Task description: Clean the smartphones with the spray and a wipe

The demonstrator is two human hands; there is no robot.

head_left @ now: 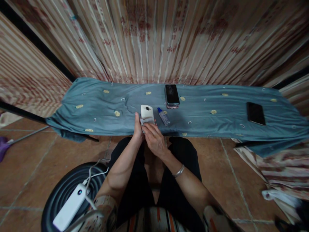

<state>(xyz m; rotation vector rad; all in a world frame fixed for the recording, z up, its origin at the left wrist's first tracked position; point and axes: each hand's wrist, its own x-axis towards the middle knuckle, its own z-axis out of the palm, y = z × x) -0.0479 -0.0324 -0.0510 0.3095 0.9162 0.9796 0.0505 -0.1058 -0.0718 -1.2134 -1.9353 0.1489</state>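
Note:
A white phone (147,112), back up with a round camera lens, lies near the front edge of a narrow table covered with a blue-grey cloth (96,112). My left hand (138,129) grips its lower left edge. My right hand (153,137) presses a small pale wipe (146,121) against the phone's lower end. A small clear bottle (164,116) with a blue cap lies just right of the phone.
A stack of dark phones (172,95) rests behind the bottle, and a single black phone (255,113) lies far right. Striped curtains (154,38) hang behind the table. A white power bank (70,207) with cable sits on a black stool at lower left.

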